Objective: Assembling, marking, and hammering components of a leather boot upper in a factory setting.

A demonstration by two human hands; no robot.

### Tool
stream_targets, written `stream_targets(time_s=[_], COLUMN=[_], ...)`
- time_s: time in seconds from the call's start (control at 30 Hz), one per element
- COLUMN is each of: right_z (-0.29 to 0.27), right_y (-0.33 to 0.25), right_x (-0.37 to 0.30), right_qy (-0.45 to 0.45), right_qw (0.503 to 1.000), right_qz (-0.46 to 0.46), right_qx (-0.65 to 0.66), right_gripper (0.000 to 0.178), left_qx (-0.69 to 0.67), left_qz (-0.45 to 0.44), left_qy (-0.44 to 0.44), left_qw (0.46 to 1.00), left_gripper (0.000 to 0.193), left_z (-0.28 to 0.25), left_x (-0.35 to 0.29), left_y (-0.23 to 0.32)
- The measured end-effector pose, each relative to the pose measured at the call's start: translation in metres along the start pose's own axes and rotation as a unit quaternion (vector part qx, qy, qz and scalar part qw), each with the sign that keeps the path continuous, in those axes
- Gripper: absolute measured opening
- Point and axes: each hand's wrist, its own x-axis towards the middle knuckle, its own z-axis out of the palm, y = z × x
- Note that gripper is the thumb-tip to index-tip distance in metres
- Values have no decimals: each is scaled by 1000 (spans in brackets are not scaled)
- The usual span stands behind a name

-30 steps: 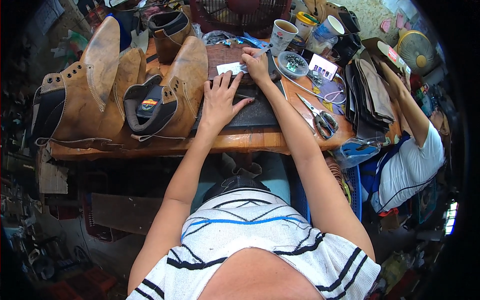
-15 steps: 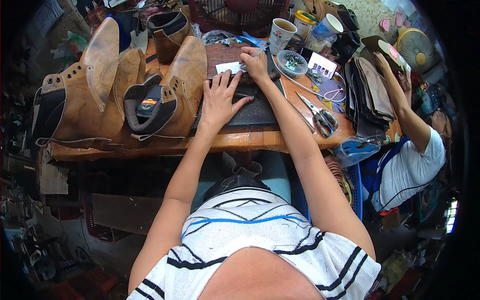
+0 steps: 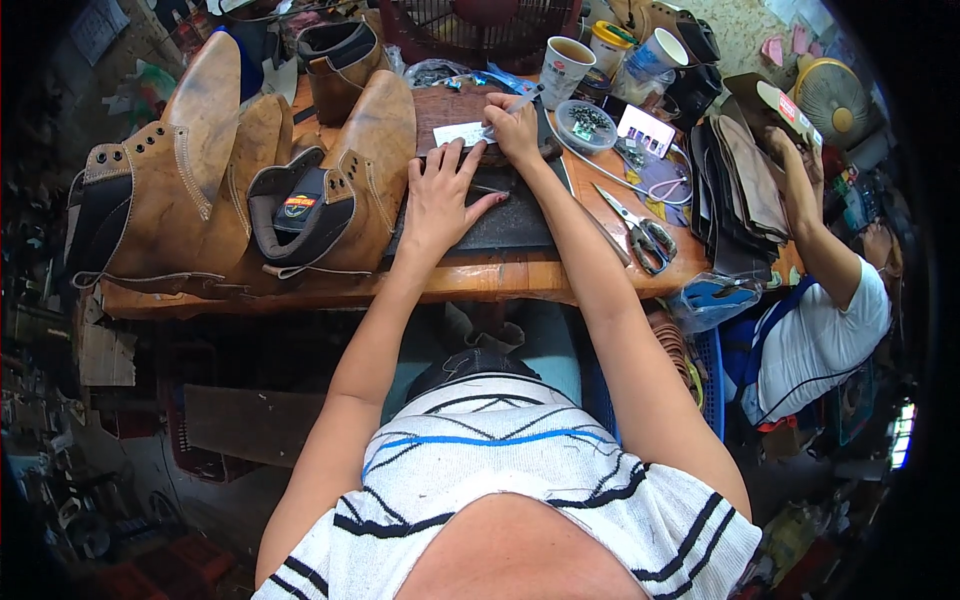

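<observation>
A pen (image 3: 524, 99) is pinched in my right hand (image 3: 513, 130), its tip down at a small white paper slip (image 3: 459, 133). My left hand (image 3: 440, 190) lies flat with fingers spread, the fingertips on the slip's near edge. Under the slip is a dark reddish-brown block (image 3: 450, 104). A black mat (image 3: 478, 215) lies beneath my hands on the wooden table. What is on the slip is too small to make out.
Brown leather boot uppers (image 3: 310, 215) crowd the left. Scissors (image 3: 640, 230), a tub of eyelets (image 3: 586, 126), a paper cup (image 3: 565, 72) and stacked leather pieces (image 3: 738, 185) are on the right. A red fan (image 3: 480, 30) stands behind; a co-worker (image 3: 820, 320) handles a box at right.
My right hand and the pen have shifted very slightly; my left hand stays in place on the slip. The co-worker's hand has moved down a little on the box.
</observation>
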Motion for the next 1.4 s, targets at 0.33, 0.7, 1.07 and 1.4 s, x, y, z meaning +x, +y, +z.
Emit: stream_targets(time_s=[0.33, 0.7, 1.07, 1.4], right_z=[2, 2, 0, -13], right_y=[-4, -2, 10, -5], right_x=[-2, -1, 2, 4], right_qy=[26, 28, 35, 76], right_qw=[1000, 999, 999, 922], right_qz=[9, 2, 5, 126], right_qx=[11, 16, 28, 359], right_gripper=[23, 22, 21, 10], left_qx=[3, -7, -4, -33], left_qz=[-3, 1, 6, -5], left_qy=[-3, 6, 14, 9], left_qw=[1000, 1000, 1000, 999], left_gripper=[75, 76, 73, 68], left_z=[1, 1, -2, -6], left_x=[0, 1, 1, 2], left_y=[-1, 0, 1, 1])
